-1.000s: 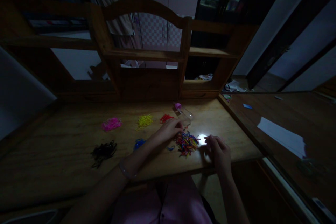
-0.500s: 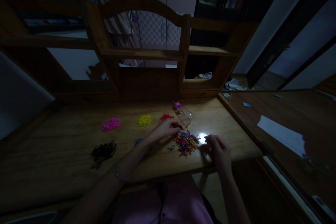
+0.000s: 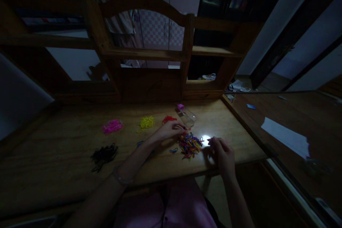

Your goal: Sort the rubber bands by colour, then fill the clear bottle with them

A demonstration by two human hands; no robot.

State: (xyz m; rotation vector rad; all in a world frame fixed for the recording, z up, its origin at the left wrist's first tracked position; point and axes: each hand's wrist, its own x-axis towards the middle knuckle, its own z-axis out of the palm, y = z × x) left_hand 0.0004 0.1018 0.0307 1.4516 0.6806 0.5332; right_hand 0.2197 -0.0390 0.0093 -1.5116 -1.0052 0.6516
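Resting the right hand near the front edge of the worn wooden bench, fingers loosely curled and pointing toward a bright spot of light; too dark for telling whether gripping anything. Reaching the left hand across, a thin bracelet on the wrist, fingertips drawn narrow and pinching at the far edge of a heap of small multicoloured elastic bands; not possible telling whether a band is caught there. Bracketing that heap between the two hands, just left of the light spot. Partly covering a small blue pile of bands with the left forearm. Finding further left a black tangle of bands, well apart from the heap. Passing beyond to a row of a pink pile, a yellow pile and a red pile, the last just beyond the left hand. Noting a clear plastic bottle with a pink cap lying on its side just right of the red pile. Facing, at the back, an arched wooden shelf unit; off right, a white paper sheet on a dark side surface.
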